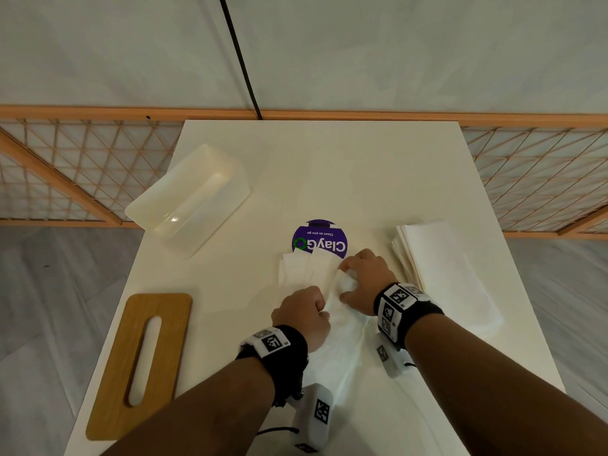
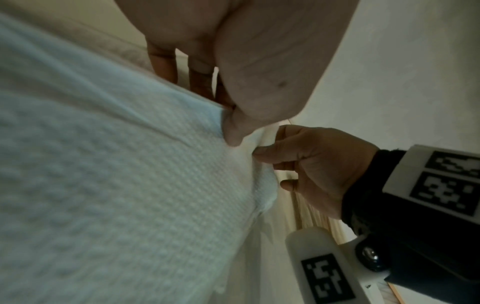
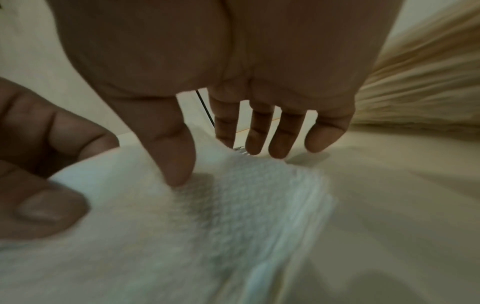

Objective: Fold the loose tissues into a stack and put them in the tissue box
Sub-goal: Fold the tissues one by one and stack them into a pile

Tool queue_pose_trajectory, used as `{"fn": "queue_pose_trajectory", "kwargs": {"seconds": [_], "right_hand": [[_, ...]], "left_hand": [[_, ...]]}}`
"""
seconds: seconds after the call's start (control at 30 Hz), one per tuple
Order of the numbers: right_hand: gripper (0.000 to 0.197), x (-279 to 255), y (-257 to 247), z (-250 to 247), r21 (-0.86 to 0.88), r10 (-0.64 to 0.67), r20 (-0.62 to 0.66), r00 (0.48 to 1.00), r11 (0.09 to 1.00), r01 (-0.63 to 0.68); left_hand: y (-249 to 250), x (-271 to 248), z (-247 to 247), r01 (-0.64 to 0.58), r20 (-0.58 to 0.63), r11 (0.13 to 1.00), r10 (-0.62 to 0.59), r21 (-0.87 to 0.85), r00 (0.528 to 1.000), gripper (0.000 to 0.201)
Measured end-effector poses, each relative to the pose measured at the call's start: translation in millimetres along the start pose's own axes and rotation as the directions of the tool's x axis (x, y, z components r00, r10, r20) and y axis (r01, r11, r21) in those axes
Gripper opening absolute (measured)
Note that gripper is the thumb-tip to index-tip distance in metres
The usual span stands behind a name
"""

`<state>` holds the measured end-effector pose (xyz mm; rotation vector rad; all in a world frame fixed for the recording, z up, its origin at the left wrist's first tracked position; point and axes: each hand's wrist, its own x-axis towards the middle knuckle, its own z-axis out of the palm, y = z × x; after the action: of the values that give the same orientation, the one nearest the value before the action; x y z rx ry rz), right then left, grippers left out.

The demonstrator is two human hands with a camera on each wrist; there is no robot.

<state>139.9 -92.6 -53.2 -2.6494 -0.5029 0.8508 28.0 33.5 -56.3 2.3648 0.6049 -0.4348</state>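
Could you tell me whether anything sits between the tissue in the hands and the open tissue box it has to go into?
Nothing visible blocks it. The tissue is pinched by the left hand and right hand; bare table lies between it and the lidless tissue box. The wooden lid lies off to the near left.

The tissue (image 3: pixel 233 216) in the grip is soft embossed paper (dimpled, matt). Left of it lie a wood-grain lid (image 1: pixel 139 363) and a box (image 1: pixel 187 199), apparently translucent glossy plastic, on the smooth surface (image 1: pixel 329 166).
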Motion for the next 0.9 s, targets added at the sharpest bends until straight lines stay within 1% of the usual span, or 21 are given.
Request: {"fn": "queue_pose_trajectory", "kwargs": {"seconds": [0.07,0.13,0.2,0.23,0.3,0.33,0.37,0.43,0.5,0.53,0.63,0.7,0.77,0.83,0.9], "right_hand": [[0.050,-3,0,-5,0.002,0.007,-0.021,1.000,1.000,-0.007],[0.039,-6,1,-10,0.022,-0.006,-0.029,1.000,1.000,0.006],[0.015,-6,-1,-16,0.117,-0.009,-0.036,0.999,0.993,0.013],[0.007,-6,-3,-18,0.172,-0.010,-0.035,0.999,0.985,0.016],[0.015,-4,-8,-20,0.204,-0.015,-0.024,1.000,0.979,0.019],[0.018,-5,-11,-19,0.171,-0.018,-0.007,1.000,0.985,0.018],[0.022,-6,-14,-18,0.105,-0.028,0.014,1.000,0.994,0.026],[0.026,-6,-16,-13,-0.007,-0.051,0.045,0.998,0.999,0.052],[0.027,-7,-17,-11,-0.008,-0.039,0.064,0.997,0.999,0.040],[0.030,-8,-17,-10,0.010,-0.029,0.068,0.997,1.000,0.028],[0.049,-9,-21,-2,-0.024,-0.011,0.089,0.996,1.000,0.013],[0.062,-7,-24,4,-0.054,-0.011,0.075,0.997,0.998,0.016],[0.070,-4,-27,6,-0.116,-0.014,0.060,0.998,0.993,0.021],[0.071,-2,-30,6,-0.195,-0.017,0.049,0.999,0.980,0.027],[0.068,0,-31,7,-0.228,0.004,0.051,0.999,0.974,0.008]], "left_hand": [[-3,-2,-1,-0.046,-0.034,0.998,0.044,-0.052,0.998,0.020],[-3,-4,-4,-0.072,-0.051,0.993,0.067,-0.096,0.996,0.018],[-1,-4,-9,-0.036,-0.013,0.984,0.035,-0.174,0.999,0.018],[-1,-3,-11,-0.003,0.033,0.981,0.009,-0.192,0.999,0.025],[-1,0,-15,0.042,0.132,0.991,-0.025,-0.127,0.991,0.039],[-2,-1,-15,0.043,0.162,0.996,-0.030,-0.073,0.986,0.042],[-3,-2,-15,0.034,0.168,0.999,-0.028,-0.034,0.985,0.038],[-4,-8,-17,0.005,0.154,1.000,-0.008,0.017,0.988,0.023],[-7,-11,-16,-0.014,0.144,0.999,0.007,0.047,0.990,0.030],[-9,-11,-16,-0.011,0.150,0.999,0.003,0.052,0.989,0.032],[-12,-13,-18,0.008,0.157,0.999,-0.013,0.037,0.987,0.033],[-13,-12,-20,0.012,0.163,0.999,-0.019,0.043,0.986,0.034],[-14,-10,-22,-0.003,0.151,0.998,-0.008,0.069,0.989,0.035],[-16,-7,-24,-0.002,0.137,0.996,-0.010,0.088,0.991,0.035],[-17,-3,-24,0.013,0.136,0.998,-0.021,0.057,0.991,0.030]]}}
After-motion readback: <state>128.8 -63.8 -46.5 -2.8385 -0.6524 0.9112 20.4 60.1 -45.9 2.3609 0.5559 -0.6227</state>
